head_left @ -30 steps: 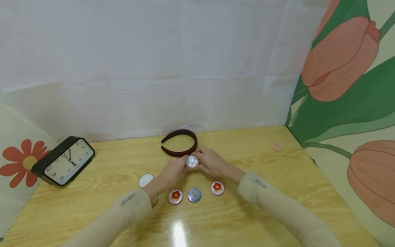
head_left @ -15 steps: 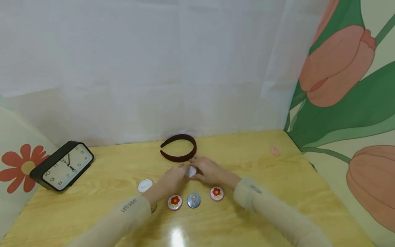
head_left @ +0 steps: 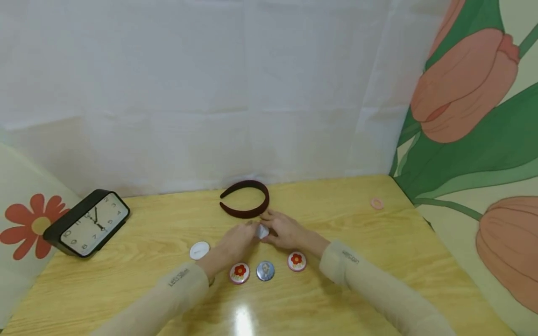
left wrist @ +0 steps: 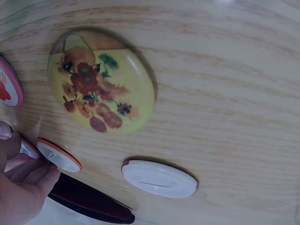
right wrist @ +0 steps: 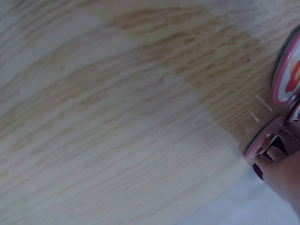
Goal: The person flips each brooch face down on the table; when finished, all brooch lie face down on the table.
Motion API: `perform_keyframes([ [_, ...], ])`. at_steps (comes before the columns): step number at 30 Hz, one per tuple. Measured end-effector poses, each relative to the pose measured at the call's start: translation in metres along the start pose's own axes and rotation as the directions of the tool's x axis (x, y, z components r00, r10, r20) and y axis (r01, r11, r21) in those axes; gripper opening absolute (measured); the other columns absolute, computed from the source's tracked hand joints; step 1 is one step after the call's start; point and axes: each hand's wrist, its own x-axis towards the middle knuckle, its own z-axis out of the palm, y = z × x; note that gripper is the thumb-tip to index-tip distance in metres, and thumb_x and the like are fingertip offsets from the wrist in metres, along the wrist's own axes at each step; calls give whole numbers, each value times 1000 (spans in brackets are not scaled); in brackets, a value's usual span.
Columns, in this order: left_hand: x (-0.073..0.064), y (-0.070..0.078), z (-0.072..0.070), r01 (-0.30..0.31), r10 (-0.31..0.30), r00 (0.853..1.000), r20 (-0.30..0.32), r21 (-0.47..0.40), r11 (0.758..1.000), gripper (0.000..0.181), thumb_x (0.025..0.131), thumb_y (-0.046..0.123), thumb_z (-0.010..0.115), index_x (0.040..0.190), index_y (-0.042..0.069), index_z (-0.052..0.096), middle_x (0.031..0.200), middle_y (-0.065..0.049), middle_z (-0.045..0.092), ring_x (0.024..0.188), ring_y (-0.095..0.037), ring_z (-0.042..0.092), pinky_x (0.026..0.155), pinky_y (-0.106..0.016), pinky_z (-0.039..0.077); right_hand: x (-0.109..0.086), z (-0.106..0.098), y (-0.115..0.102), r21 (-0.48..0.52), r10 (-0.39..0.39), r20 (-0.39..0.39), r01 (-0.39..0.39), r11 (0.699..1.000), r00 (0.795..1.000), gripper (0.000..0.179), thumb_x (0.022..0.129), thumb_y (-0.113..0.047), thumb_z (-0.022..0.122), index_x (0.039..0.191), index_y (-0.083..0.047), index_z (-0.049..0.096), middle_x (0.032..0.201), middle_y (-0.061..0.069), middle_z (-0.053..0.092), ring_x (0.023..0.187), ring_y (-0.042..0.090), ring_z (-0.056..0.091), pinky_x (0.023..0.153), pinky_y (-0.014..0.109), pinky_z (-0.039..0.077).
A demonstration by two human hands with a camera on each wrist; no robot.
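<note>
**Head view first: 2 hands on 1 small badge**

Head view: the left hand (head_left: 235, 240) and right hand (head_left: 282, 229) meet near the middle of the wooden bench (head_left: 378, 261), and their fingertips pinch a small round badge (head_left: 262, 231) between them, its pale back showing. Just behind the hands lies a dark red headband (head_left: 245, 199), open side to the left; the right hand's fingers are close to its near edge. On the near side of the hands, 3 badges lie in a row: a red-flower badge (head_left: 239, 273), a portrait badge (head_left: 265, 270) and a second flower badge (head_left: 296, 261). A white badge back (head_left: 199, 250) lies left of the left forearm. A black clock (head_left: 86, 223) stands at the far left, well apart, and a small pink ring (head_left: 376, 203) lies far right near the tulip-print cloth (head_left: 475, 116).

Left wrist view: the fingers (left wrist: 23, 180) curl round the red-rimmed edge of the held badge (left wrist: 58, 155), with the headband (left wrist: 89, 199) dark beneath. A sunflower-print badge (left wrist: 101, 80) lies face up nearby, and the white badge back (left wrist: 159, 178) lies beside it, apart from both.

Right wrist view: mostly bare bench (right wrist: 117, 117). At the right edge the fingertips (right wrist: 276, 168) grip the badge (right wrist: 265, 137) on its rim; another flower badge (right wrist: 288, 70) lies just beyond.
</note>
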Motion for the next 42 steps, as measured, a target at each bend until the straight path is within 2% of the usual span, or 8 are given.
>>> perform_keyframes([
  [7,4,4,-2,4,-3,1000,17,-42,999,21,87,7,73,102,-4,62,89,-16,65,80,-31,66,67,-41,57,-6,-3,1,30,6,-22,-5,1000,1000,54,93,-30,67,136,1,53,146,18,43,140,35,32,114,44,29],
  [12,9,8,-5,26,-26,1000,12,-78,997,41,91,22,71,117,-8,59,96,-18,67,83,-28,67,68,-40,58,-9,-12,7,51,7,-43,-5,999,999,49,94,-30,66,131,0,58,143,19,47,137,35,37,112,44,32],
  [18,32,24,-8,-18,21,999,35,-87,996,66,91,26,71,133,-17,43,116,-28,61,107,-41,60,90,-48,53,-21,-30,24,6,45,-40,-44,999,998,44,94,-23,66,128,4,59,136,20,54,133,37,43,110,46,36],
  [20,42,30,-7,-38,43,998,43,-111,993,67,90,25,72,133,-18,42,111,-27,62,104,-40,60,91,-48,51,-25,-34,29,-4,51,-42,-51,999,998,42,94,-19,65,128,5,58,135,20,55,132,38,44,110,47,36],
  [25,60,43,-2,-4,19,994,109,-130,992,60,88,26,74,124,-15,50,100,-18,63,91,-32,63,83,-43,54,-34,-37,38,7,62,-24,-62,998,998,46,95,-19,64,132,5,54,136,22,53,130,41,45,110,49,35],
  [33,63,52,9,62,-76,972,224,69,996,41,88,33,73,107,0,60,100,-15,63,91,-30,63,82,-43,54,-44,-28,49,6,75,-7,-75,997,997,42,93,-23,67,125,5,60,134,25,54,123,38,52,106,48,40],
  [37,61,54,10,88,-105,967,234,81,993,30,90,32,71,101,5,64,106,-14,64,93,-30,63,82,-42,55,-45,-28,49,4,68,2,-68,998,998,42,93,-24,66,127,0,61,136,24,52,124,38,51,107,48,39],
  [42,58,54,13,64,-74,978,193,54,996,25,91,27,70,95,3,65,102,-15,63,92,-28,62,81,-41,55,-44,-27,49,-16,74,-3,-74,997,997,39,95,-25,63,126,-1,62,137,23,52,128,37,49,109,47,37],
])
